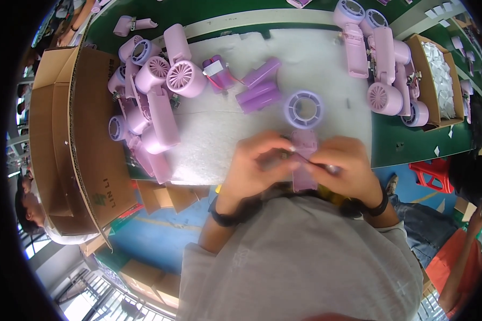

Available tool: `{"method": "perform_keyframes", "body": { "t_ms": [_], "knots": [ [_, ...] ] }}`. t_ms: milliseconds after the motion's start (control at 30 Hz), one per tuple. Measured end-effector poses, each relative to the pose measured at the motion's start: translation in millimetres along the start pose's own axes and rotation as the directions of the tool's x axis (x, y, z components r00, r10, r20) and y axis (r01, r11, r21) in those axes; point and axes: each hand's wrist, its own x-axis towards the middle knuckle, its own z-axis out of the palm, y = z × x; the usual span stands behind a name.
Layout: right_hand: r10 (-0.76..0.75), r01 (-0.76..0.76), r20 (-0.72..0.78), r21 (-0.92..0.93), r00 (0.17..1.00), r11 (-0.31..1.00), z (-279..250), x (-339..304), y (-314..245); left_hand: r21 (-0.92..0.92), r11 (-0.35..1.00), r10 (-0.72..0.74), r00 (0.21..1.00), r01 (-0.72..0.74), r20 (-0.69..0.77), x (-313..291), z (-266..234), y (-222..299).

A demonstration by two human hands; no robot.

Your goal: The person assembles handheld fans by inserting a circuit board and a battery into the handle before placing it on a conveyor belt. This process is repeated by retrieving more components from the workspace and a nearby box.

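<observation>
In front of me lies an opened pink handheld fan housing [304, 181], its pale lavender ring head [288, 110] pointing away from me. Above the handle part, my left hand [256, 163] and my right hand [349, 165] meet with thumbs and fingers pinched together. A small thin piece shows between the fingertips, too blurred to name. Both hands cover the sides of the housing. Beyond them lie purple battery cells [258, 99] and another purple battery pack [219, 79] with a white label and red wires.
Pink fan bodies [163, 115] are piled on the left, more fan parts [383, 59] on the right. A box of small white pieces [439, 80] stands far right, a large cardboard box [99, 139] at the left edge. A red stool [432, 174] and other people are nearby.
</observation>
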Motion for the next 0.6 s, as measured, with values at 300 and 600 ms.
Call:
{"method": "perform_keyframes", "body": {
  "t_ms": [300,600],
  "knots": [
    [-0.162,0.135,-0.034,-0.403,0.986,0.905,14,-4,2,0.082,0.994,-0.063,0.990,0.073,-0.124,1,7,2],
    [-0.069,0.050,-0.038,-0.376,0.997,0.925,14,-8,2,0.266,0.964,0.033,0.997,-0.015,-0.066,0,3,-2]
  ]
}}
